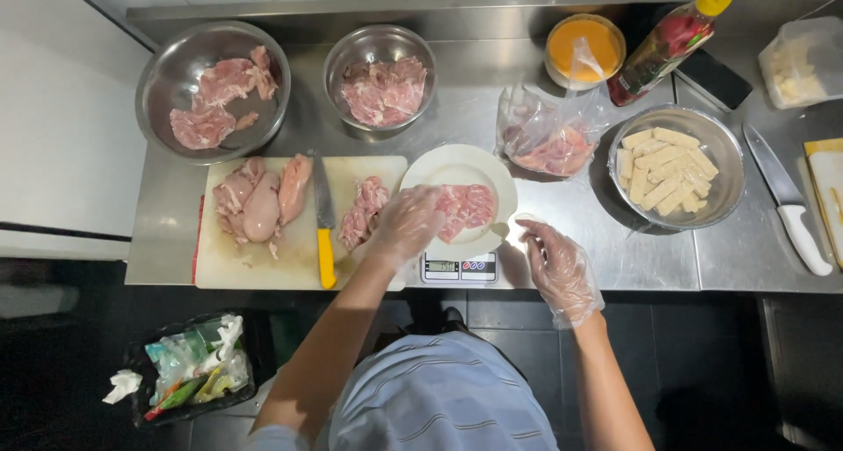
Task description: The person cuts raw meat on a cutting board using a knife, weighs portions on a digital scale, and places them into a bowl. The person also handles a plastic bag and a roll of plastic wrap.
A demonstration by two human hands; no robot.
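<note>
My left hand, in a clear plastic glove, reaches over the white plate and touches the raw meat slices lying on it. The plate sits on a small kitchen scale at the counter's front edge. Whether the fingers grip a slice is hidden by the glove. My right hand, also gloved, rests open on the steel counter just right of the plate, holding nothing. To the left is a cutting board with raw chicken pieces, a meat pile and a yellow-handled knife.
Two steel bowls of raw meat stand at the back. A plastic bag of meat, a bowl of pale sticks, an orange sauce tub, a red bottle and a white-handled knife lie right. A bin is below.
</note>
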